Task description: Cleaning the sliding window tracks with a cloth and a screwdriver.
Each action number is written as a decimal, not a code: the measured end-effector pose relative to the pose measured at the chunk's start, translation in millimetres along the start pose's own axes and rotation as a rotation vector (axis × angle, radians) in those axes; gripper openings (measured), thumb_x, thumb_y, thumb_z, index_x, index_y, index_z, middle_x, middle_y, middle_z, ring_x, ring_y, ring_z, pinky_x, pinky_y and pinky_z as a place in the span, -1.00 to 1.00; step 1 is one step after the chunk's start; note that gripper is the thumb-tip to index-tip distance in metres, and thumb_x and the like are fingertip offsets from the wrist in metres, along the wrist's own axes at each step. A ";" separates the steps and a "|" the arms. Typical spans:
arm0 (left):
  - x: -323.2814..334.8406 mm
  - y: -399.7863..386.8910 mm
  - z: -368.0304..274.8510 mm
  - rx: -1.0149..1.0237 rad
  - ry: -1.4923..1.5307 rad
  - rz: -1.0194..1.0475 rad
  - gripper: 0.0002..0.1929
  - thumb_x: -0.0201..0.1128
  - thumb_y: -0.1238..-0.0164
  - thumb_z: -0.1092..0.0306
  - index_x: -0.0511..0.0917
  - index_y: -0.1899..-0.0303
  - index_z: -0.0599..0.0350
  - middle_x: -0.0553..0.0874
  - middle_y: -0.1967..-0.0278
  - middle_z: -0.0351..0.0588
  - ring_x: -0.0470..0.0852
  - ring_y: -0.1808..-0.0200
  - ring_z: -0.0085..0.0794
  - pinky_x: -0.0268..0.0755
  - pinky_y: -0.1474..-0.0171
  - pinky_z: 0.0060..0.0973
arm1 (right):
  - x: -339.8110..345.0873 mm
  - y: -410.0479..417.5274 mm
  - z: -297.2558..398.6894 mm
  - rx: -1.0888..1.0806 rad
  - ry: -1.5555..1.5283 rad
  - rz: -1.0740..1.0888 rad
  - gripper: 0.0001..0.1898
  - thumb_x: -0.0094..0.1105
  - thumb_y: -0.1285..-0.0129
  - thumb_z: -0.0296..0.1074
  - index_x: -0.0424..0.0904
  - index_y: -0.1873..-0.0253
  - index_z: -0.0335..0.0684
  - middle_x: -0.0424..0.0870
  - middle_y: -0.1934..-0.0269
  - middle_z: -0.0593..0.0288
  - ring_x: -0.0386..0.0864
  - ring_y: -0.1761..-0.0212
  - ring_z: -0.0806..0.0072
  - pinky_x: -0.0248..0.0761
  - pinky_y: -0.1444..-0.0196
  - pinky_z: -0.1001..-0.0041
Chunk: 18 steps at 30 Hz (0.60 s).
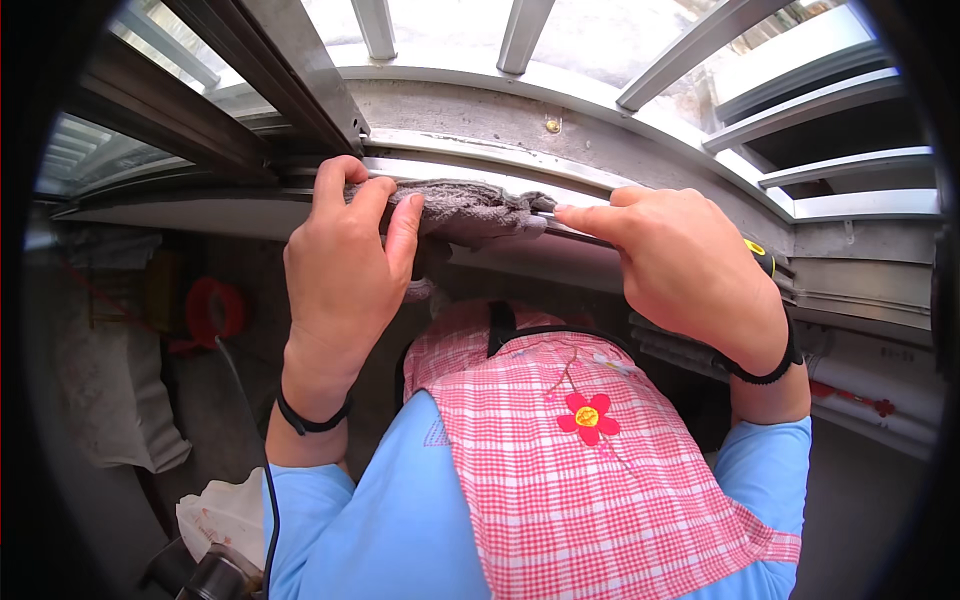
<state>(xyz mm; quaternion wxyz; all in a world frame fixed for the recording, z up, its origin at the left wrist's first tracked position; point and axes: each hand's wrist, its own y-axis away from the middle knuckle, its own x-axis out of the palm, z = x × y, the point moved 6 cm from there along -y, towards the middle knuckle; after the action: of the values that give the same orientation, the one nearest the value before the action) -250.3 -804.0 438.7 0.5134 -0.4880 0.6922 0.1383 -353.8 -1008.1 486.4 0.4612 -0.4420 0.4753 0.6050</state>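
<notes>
A damp-looking grey cloth lies bunched along the metal track of a sliding window. My left hand grips the cloth's left end, its fingers over the track beside the window frame. At the cloth's right end, my right hand is curled with the index finger stretched to the cloth's tip. From behind that hand sticks out the yellow-and-black handle of a hand tool, held in the palm; its kind cannot be told, as the hand hides most of it.
Metal window bars rise beyond the concrete sill. Dark sliding frames stand at the left. Below them are a red round object and a black cable. White rolls lie at the right, under the sill.
</notes>
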 end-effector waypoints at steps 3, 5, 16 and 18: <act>-0.9 -0.6 4.4 0.021 0.072 0.016 -0.75 0.40 -0.44 0.20 0.74 0.10 0.20 0.66 0.00 -0.01 0.78 0.30 0.02 0.62 0.24 -0.14 | 7.0 -16.3 8.3 -0.020 -0.110 -0.032 -0.52 0.11 -0.21 -0.59 0.76 -0.20 -0.07 0.70 0.24 -0.01 0.68 0.19 -0.04 0.51 0.15 0.11; -1.3 1.1 4.9 0.019 0.104 0.024 -0.76 0.40 -0.44 0.22 0.74 0.09 0.21 0.66 0.00 0.00 0.78 0.27 0.02 0.62 0.22 -0.14 | 11.6 -30.4 18.6 -0.017 -0.138 -0.029 -0.52 0.10 -0.22 -0.59 0.75 -0.21 -0.08 0.71 0.23 -0.03 0.69 0.17 -0.06 0.52 0.13 0.11; 8.8 0.1 30.3 0.025 0.318 -0.048 -0.83 0.38 -0.42 0.35 0.75 0.08 0.19 0.69 0.01 -0.01 0.77 0.22 -0.09 0.62 0.17 -0.29 | 29.2 -57.4 38.3 -0.098 -0.273 -0.210 -0.57 0.16 -0.17 -0.58 0.80 -0.12 -0.12 0.77 0.23 -0.07 0.72 0.14 -0.07 0.59 0.07 0.11; 8.5 2.3 34.4 0.115 0.368 -0.157 -0.87 0.39 -0.40 0.41 0.77 0.11 0.18 0.70 0.05 -0.05 0.76 0.21 -0.19 0.61 0.19 -0.36 | 30.0 -48.1 43.4 -0.107 -0.215 -0.280 -0.54 0.17 -0.18 -0.57 0.77 -0.17 -0.08 0.73 0.24 0.00 0.71 0.18 -0.02 0.58 0.11 0.13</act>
<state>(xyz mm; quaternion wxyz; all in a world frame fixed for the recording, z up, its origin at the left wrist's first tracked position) -232.4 -783.6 415.9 0.4147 -0.5273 0.7408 -0.0335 -316.5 -955.5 456.0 0.5650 -0.4607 0.3243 0.6028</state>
